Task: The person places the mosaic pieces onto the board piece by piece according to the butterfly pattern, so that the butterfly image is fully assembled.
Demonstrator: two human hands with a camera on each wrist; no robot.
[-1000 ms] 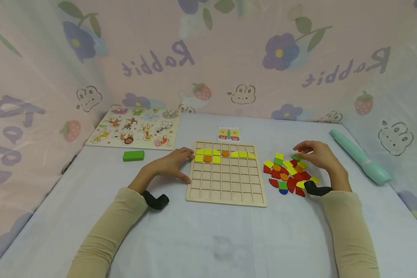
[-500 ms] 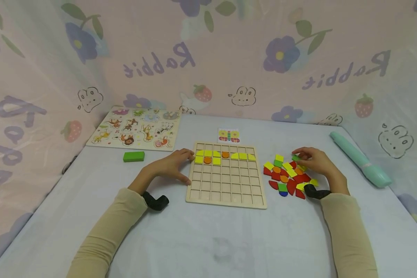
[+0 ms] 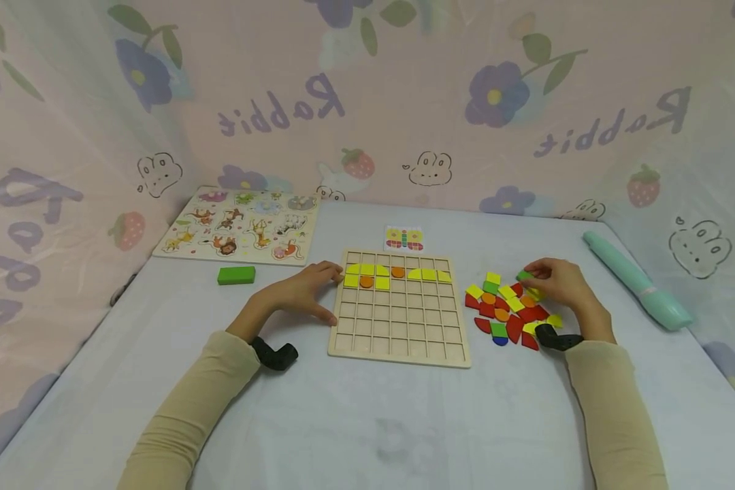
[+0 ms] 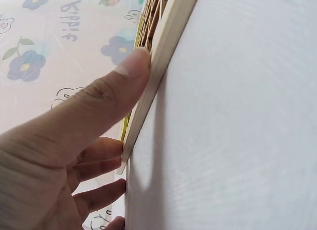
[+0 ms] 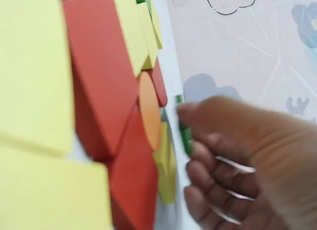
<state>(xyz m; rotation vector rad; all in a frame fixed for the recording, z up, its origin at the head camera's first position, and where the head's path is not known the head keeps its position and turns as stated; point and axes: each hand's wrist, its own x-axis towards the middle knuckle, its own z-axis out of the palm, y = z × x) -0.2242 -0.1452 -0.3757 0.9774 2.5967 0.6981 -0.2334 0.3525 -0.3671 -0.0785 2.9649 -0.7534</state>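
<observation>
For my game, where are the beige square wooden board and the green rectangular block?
Beige square wooden board (image 3: 399, 312): head view, a cell near its middle.
Green rectangular block (image 3: 235, 275): head view, its visible middle.

Pale pinkish fabric curtain (image 3: 380, 116) wraps the back and both sides here, printed with purple flowers (image 3: 497, 95), strawberries (image 3: 358, 164), doodly bunny faces (image 3: 431, 169) and "Rabbit" lettering (image 3: 282, 105) that reads backwards. Tabletop's (image 3: 318, 422) plain whitish, faintly creased, and the lighting's pretty soft and flat.
</observation>
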